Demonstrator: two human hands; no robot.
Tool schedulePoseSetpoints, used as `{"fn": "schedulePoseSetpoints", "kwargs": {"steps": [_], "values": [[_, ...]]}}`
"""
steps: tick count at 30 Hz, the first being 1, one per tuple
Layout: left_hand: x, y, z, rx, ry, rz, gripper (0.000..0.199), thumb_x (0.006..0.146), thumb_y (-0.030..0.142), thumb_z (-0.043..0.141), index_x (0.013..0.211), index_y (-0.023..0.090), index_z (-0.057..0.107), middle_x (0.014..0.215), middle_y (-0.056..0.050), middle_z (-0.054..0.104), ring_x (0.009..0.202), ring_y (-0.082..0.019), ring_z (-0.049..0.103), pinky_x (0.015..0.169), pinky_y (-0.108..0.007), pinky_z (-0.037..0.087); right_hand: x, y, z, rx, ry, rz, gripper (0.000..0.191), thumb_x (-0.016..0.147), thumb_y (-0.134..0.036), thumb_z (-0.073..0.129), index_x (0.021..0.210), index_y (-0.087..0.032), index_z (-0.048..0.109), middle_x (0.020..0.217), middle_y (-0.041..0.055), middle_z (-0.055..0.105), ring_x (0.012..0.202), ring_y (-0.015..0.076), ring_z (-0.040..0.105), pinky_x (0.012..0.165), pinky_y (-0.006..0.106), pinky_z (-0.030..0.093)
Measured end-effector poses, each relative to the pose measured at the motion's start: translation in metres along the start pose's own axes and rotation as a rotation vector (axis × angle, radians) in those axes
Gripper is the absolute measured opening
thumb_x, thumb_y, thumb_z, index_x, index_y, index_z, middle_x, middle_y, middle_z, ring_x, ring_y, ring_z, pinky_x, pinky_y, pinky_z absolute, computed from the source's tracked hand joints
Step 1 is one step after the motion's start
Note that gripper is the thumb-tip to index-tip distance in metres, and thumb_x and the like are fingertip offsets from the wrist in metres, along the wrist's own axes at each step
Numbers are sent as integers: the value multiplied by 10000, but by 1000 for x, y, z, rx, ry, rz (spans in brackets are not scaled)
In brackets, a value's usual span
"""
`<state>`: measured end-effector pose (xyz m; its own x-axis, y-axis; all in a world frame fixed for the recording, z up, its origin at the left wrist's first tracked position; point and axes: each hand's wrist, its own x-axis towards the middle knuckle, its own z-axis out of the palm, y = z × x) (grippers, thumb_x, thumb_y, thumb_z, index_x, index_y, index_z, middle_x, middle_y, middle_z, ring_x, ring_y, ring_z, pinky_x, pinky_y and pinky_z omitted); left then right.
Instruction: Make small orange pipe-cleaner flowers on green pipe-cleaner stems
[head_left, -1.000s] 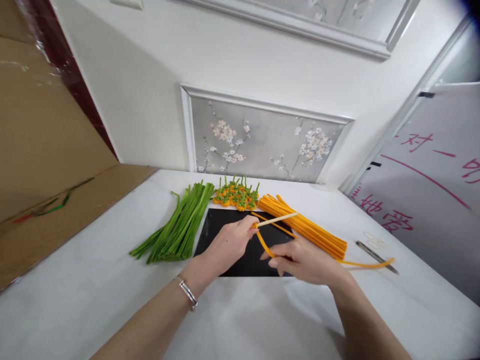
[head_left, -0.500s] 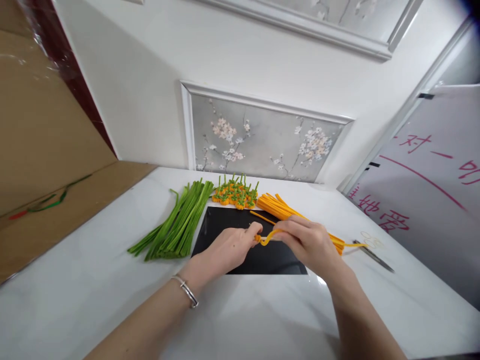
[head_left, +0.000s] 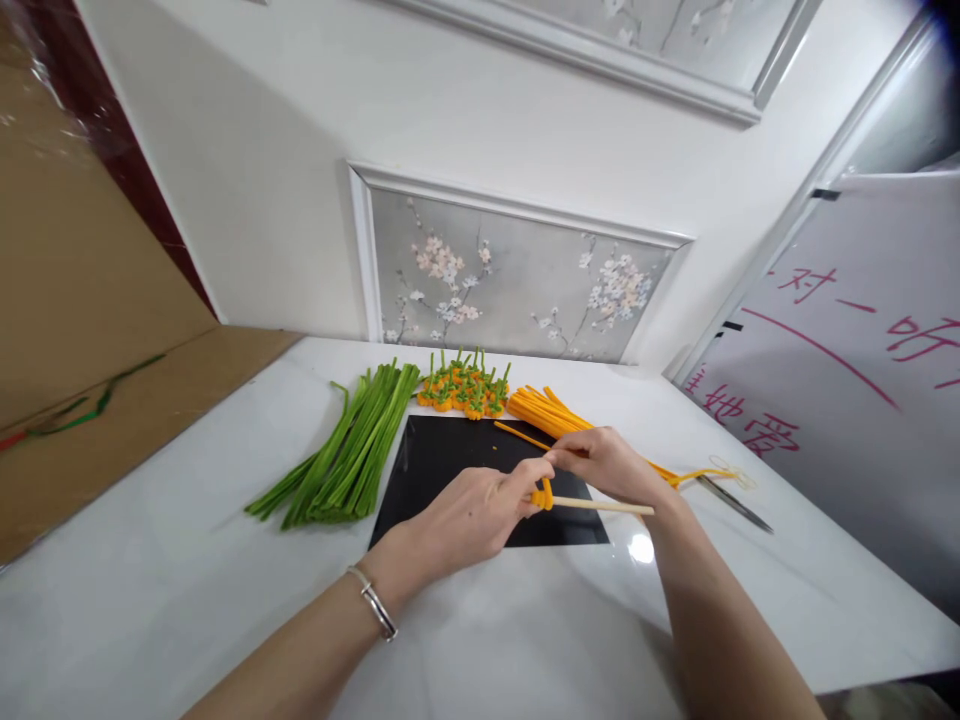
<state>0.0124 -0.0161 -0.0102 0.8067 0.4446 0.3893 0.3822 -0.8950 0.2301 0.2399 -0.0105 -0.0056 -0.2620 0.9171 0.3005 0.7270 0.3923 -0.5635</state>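
We list: left hand [head_left: 480, 510], gripping wooden stick [head_left: 600, 505] | orange stem [head_left: 542, 497], coiled round the stick beside its fingers | right hand [head_left: 606, 464], pinching the stem | green bundle [head_left: 354, 450], left of left hand | orange bundle [head_left: 546, 410], beyond right hand

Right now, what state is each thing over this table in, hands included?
Left hand: closed around the pale stick.
Right hand: pinching the orange strip.
Pale stick: held, far end pointing right.
Orange strip: partly coiled around the stick.
Orange bundle: lying down.
Green bundle: lying down, one strip bent.
Small orange-and-green pieces: clustered, green stems up.
Black mat: flat, partly covered.
Slim tool: lying down.
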Motion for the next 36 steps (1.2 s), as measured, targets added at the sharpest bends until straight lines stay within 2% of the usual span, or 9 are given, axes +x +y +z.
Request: {"fn": "schedulePoseSetpoints", "kwargs": {"steps": [3, 7, 11, 14, 18, 21, 26, 31, 36], "values": [[2, -3, -7, -119, 45, -109, 241, 949, 146, 351, 1141, 185, 491, 743, 13, 614, 599, -127, 582, 586, -221, 416, -5, -1, 10, 26, -59, 45, 343, 859, -393, 572, 589, -192, 637, 533, -16, 523, 492, 110, 426, 448, 241, 297], [4, -12, -16, -179, 142, -216, 239, 947, 139, 339, 1055, 182, 547, 771, 10, 599, 609, -106, 553, 602, -206, 410, -19, -16, 17, -34, -235, -27, 377, 872, -353, 571, 537, -181, 566, 483, -52, 418, 476, 77, 320, 452, 226, 241], [2, -21, -15, -130, 147, -273, 235, 932, 129, 356, 1001, 187, 574, 760, 12, 598, 622, -112, 544, 596, -212, 385, -31, -38, 9, 13, -392, -120, 157, 869, -293, 607, 757, -213, 681, 626, -53, 605, 540, 75, 450, 504, 197, 324], [0, -24, -12, -100, 106, -277, 230, 926, 128, 361, 946, 193, 581, 738, 18, 588, 605, -115, 523, 579, -221, 359, -35, -49, 0, -19, -339, -202, 181, 904, -284, 574, 788, -198, 683, 693, -17, 659, 604, 99, 539, 573, 211, 385], [0, -24, -12, -123, 28, -280, 193, 925, 165, 393, 959, 203, 579, 723, 24, 581, 602, -124, 516, 571, -226, 347, -34, -52, -7, -66, -140, -277, 230, 955, -292, 496, 857, -200, 683, 752, 20, 676, 683, 137, 599, 646, 248, 435], [0, -24, -13, -134, -21, -267, 193, 916, 153, 400, 945, 206, 583, 716, 22, 580, 620, -132, 529, 595, -232, 358, -27, -49, -10, -50, 9, -258, 220, 958, -306, 488, 930, -221, 689, 801, 29, 681, 708, 150, 616, 657, 260, 462], [-1, -20, -13, -137, -67, -155, 197, 908, 115, 401, 976, 205, 562, 795, 5, 631, 706, -149, 585, 648, -240, 385, -14, -36, -14, 53, 181, -190, 182, 926, -320, 544, 920, -246, 710, 896, 24, 711, 789, 166, 650, 743, 277, 499], [0, -10, -14, -159, -64, -73, 179, 910, 99, 396, 934, 201, 540, 809, 3, 637, 706, -143, 580, 657, -242, 401, -1, -8, -11, 149, 121, -49, 221, 886, -393, 582, 903, -235, 735, 871, 27, 726, 765, 182, 647, 694, 290, 502], [1, -4, -15, -237, -7, -72, 205, 932, 133, 376, 1070, 214, 505, 824, 0, 640, 706, -141, 593, 665, -246, 439, 4, 9, -1, 193, -132, -18, 288, 897, -424, 537, 864, -205, 721, 682, 16, 657, 591, 147, 567, 553, 269, 444]]}}
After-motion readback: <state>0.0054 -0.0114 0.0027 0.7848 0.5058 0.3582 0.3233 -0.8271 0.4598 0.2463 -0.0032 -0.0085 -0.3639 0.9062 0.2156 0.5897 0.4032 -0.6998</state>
